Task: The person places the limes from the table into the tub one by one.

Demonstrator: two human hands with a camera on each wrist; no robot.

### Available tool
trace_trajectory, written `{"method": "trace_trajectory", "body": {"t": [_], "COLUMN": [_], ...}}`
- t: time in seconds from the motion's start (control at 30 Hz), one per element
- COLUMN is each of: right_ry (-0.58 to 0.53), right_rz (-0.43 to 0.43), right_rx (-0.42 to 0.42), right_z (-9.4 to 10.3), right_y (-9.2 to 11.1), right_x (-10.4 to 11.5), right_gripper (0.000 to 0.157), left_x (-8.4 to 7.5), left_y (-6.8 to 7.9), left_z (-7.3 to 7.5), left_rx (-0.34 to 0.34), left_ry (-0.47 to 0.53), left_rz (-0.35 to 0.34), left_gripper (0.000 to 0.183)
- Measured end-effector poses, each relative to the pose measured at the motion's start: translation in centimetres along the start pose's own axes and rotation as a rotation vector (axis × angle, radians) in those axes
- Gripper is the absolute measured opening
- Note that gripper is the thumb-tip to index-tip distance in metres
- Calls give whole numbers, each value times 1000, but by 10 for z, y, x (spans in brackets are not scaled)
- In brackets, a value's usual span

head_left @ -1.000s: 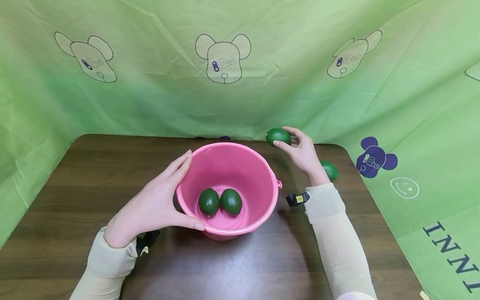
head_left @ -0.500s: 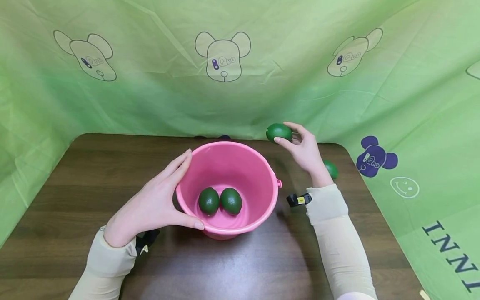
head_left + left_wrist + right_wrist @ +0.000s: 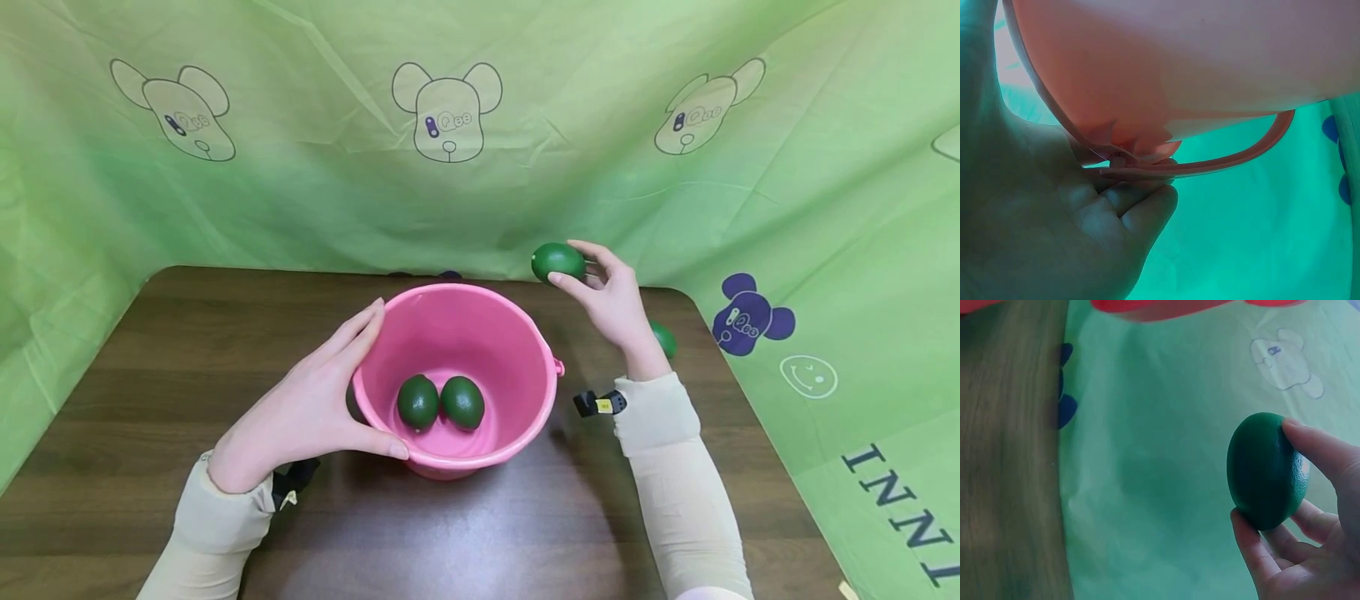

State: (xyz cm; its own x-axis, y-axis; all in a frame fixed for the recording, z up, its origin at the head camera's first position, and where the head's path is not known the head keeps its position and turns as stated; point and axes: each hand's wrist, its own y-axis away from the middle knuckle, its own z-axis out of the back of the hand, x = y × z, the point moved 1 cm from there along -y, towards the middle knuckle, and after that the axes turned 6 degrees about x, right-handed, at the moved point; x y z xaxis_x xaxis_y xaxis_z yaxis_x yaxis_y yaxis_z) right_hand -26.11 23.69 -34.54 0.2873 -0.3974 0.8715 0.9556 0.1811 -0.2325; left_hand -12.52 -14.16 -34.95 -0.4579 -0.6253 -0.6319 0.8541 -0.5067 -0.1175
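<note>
A pink bucket (image 3: pixel 510 333) stands on the table, its mouth facing up. Two green limes, a left one (image 3: pixel 417 403) and a right one (image 3: pixel 462 403), lie side by side at its bottom. My left hand (image 3: pixel 315 400) holds the bucket's left side, the thumb along the near rim. In the left wrist view, curled fingers (image 3: pixel 1150 212) meet the handle (image 3: pixel 1229 164) near its hinge. Beyond the bucket to the right, my right hand (image 3: pixel 611 300) pinches a lime (image 3: pixel 558 262) in the air; the right wrist view shows this lime (image 3: pixel 1266 472) between thumb and fingertips.
Another lime (image 3: pixel 663 339) lies at the table's right side, partly hidden behind the right forearm. Green printed cloth (image 3: pixel 315 200) hangs behind and beside the brown wooden table (image 3: pixel 187 350). A small handle lug (image 3: pixel 558 367) juts from the bucket's right rim.
My right hand has risen slightly with the lime, which now sits a little higher in the head view. The left hand and the bucket have kept their place.
</note>
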Motion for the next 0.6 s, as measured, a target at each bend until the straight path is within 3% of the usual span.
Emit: {"method": "trace_trajectory", "body": {"t": [0.6], "right_ry": [-33], "right_rz": [123], "right_rx": [-8], "right_z": [-5], "right_y": [11], "right_x": [31], "right_gripper": [57], "left_x": [-2], "left_y": [2], "left_z": [-2], "left_rx": [-1], "left_ry": [-4], "left_rz": [3], "left_gripper": [142]}}
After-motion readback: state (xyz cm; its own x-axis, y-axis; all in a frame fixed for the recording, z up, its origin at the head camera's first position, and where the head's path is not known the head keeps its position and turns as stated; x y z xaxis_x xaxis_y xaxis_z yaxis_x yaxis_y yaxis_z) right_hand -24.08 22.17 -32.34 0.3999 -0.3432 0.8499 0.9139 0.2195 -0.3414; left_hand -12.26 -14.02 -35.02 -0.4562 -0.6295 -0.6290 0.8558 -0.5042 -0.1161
